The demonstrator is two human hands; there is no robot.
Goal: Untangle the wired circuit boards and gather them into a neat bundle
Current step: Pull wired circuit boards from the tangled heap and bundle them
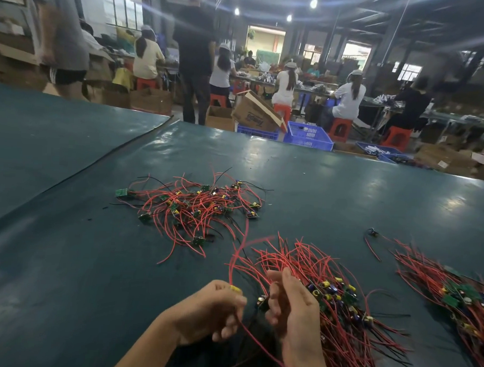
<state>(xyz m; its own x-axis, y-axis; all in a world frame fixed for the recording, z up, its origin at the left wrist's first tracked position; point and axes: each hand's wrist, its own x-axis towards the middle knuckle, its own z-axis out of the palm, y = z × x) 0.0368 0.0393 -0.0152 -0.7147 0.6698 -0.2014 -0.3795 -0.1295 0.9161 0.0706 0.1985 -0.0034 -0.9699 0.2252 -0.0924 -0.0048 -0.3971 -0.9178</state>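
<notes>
Lower centre of the frame: a single board (235,289) with a yellow part is pinched in the left hand (215,312), its red lead (230,269) arcing up towards the loose tangle (190,206) in mid-frame. The right hand (293,313) is curled at the near edge of the gathered bundle (333,298); whether a board is gripped there cannot be told. A second bundle (457,298) is laid at the right edge of the teal surface (346,188). The pieces are judged featherlight, the leads limp and quick to snag; the stiff boards are best taken by their edges and drawn out gently.
</notes>
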